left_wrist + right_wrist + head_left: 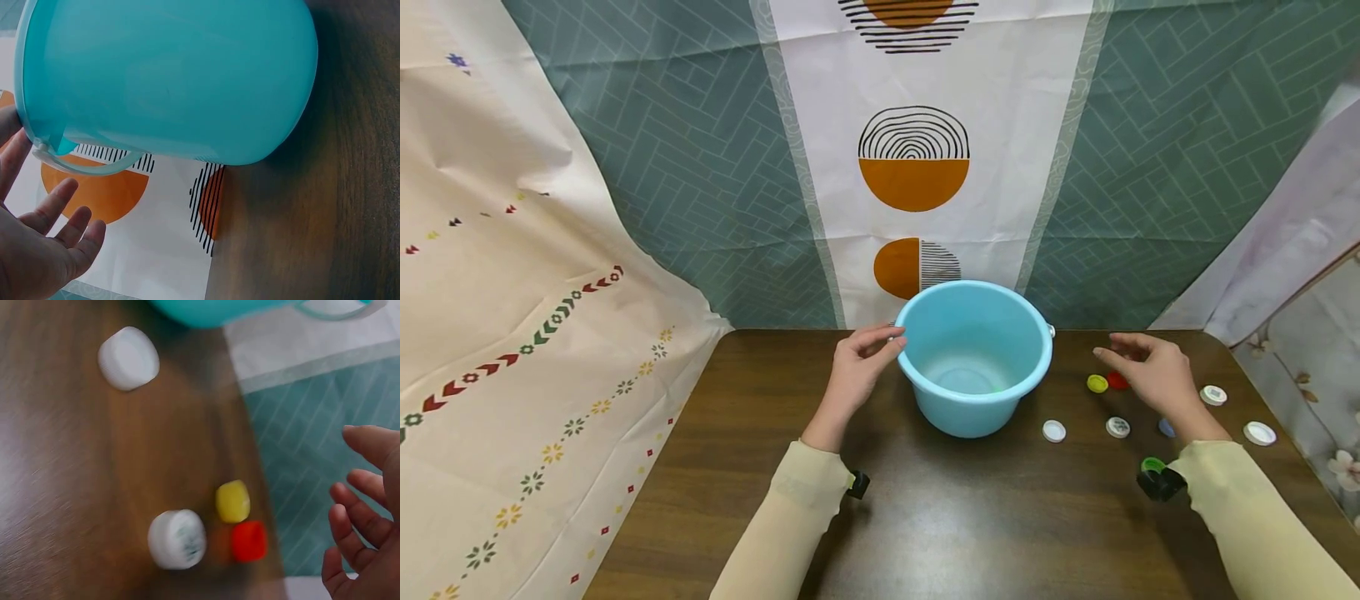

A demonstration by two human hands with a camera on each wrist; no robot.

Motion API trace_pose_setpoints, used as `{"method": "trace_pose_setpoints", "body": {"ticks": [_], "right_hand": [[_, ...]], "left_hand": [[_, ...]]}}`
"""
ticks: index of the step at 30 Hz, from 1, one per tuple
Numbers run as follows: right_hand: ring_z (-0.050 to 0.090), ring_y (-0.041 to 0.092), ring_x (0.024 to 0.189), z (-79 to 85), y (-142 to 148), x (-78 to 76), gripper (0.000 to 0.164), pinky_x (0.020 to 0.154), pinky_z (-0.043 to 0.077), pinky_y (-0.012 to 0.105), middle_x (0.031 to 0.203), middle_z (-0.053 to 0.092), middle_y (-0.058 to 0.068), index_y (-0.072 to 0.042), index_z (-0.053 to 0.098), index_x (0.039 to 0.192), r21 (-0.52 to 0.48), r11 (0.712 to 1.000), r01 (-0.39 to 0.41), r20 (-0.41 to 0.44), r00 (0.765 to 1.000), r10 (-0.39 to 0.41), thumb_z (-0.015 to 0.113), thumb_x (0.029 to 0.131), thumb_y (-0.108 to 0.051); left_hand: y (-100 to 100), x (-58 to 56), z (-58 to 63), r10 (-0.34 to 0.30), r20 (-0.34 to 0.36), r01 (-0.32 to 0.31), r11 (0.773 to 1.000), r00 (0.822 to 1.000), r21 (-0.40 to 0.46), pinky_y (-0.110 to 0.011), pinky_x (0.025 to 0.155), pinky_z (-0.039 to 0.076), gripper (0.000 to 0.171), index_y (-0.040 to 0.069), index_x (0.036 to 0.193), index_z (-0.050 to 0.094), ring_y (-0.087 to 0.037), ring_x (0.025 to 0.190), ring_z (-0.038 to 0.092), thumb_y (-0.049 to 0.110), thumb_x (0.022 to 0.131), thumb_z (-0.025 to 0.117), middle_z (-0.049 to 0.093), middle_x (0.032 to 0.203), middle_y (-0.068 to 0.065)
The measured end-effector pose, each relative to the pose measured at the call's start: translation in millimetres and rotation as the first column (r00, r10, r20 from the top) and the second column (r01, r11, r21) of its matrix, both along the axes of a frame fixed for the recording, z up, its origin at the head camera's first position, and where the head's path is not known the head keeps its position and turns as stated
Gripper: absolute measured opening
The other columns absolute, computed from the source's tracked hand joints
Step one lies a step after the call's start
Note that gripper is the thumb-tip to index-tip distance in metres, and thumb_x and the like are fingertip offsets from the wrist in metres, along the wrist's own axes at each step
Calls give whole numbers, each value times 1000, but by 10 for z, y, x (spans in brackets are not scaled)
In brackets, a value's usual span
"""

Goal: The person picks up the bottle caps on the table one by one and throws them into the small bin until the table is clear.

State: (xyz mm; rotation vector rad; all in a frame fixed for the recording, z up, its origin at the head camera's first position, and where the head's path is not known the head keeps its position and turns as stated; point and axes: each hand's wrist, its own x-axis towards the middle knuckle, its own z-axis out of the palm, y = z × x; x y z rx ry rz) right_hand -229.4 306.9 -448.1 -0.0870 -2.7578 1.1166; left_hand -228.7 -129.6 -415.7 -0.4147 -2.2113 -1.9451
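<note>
A light blue plastic bucket stands upright at the back of the table, with a small green spot on its inner floor. My left hand is at its left rim, thumb and index finger pinching the edge. In the left wrist view the other fingers spread loosely beside the bucket's pale handle. My right hand hovers over the bottle caps at the right, fingers loosely bent and nothing between them. Close below it lie a yellow cap, a red cap and a white cap with dark print.
Another white cap lies near the bucket's right front. More white caps sit near the right edge, with a blue cap and a green cap by my right forearm. Patterned cloth hangs behind the wooden table.
</note>
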Motion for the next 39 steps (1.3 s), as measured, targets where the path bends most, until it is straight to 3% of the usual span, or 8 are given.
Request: {"method": "trace_pose_setpoints", "body": {"ticks": [3, 9, 15, 23, 27, 34, 39], "right_hand": [[57, 36, 102, -143, 51, 42, 67, 76, 46, 44, 115, 64, 22, 0, 63, 125, 25, 1000, -3, 41, 999, 2, 64, 89, -56], [62, 32, 87, -316, 113, 116, 55, 70, 47, 43, 96, 71, 15, 2, 69, 108, 109, 994, -31, 92, 996, 21, 69, 88, -49], [58, 30, 81, -360, 113, 153, 62, 66, 48, 43, 91, 69, 14, 5, 66, 107, 145, 988, -56, 232, 972, 21, 72, 84, -52], [56, 26, 73, -438, 135, 135, 63, 57, 43, 38, 84, 68, 9, 3, 66, 103, 221, 975, -25, 268, 963, -36, 74, 80, -55], [56, 27, 71, -477, 141, 98, 64, 55, 43, 39, 87, 68, 13, 3, 66, 105, 248, 969, -3, 283, 957, -70, 74, 79, -56], [56, 29, 70, -460, 103, 45, 67, 53, 42, 40, 93, 68, 20, 7, 65, 110, 268, 963, 5, 281, 956, -83, 73, 81, -53], [55, 29, 72, -461, 75, 3, 71, 56, 46, 41, 94, 68, 22, 11, 61, 117, 259, 965, -42, 262, 965, -29, 73, 83, -50]], "left_hand": [[1, -41, -77, 18, -14, -18, 1000, 1000, 3, -40, 95, 48, 30, 6, 114, 74, -22, 118, 53, 24, 89, 74, 62, 125, -10], [1, -41, -86, 42, -25, -42, 999, 999, -4, -41, 95, 48, 26, 12, 109, 77, -17, 114, 54, 26, 87, 76, 65, 119, -1], [-12, -39, -99, 23, -18, -23, 1000, 1000, 13, -36, 90, 51, 27, 8, 111, 75, -18, 114, 57, 23, 88, 75, 64, 121, -5], [-10, 102, 150, -27, 10, 27, 1000, 1000, 11, -35, 92, 50, 29, -5, 115, 70, -26, 118, 55, 11, 90, 71, 61, 125, -18], [-12, 108, 163, -23, 10, 23, 1000, 1000, -3, -36, 94, 49, 29, -5, 115, 70, -26, 118, 53, 11, 91, 71, 60, 126, -18], [-17, -36, -77, 18, -3, -18, 1000, 1000, 3, -39, 95, 48, 29, 8, 112, 75, -20, 118, 53, 24, 89, 75, 62, 125, -7], [-12, -48, -104, 33, -18, -33, 999, 999, 4, -38, 95, 48, 26, 12, 110, 76, -17, 117, 54, 26, 88, 76, 63, 122, -3]]}}
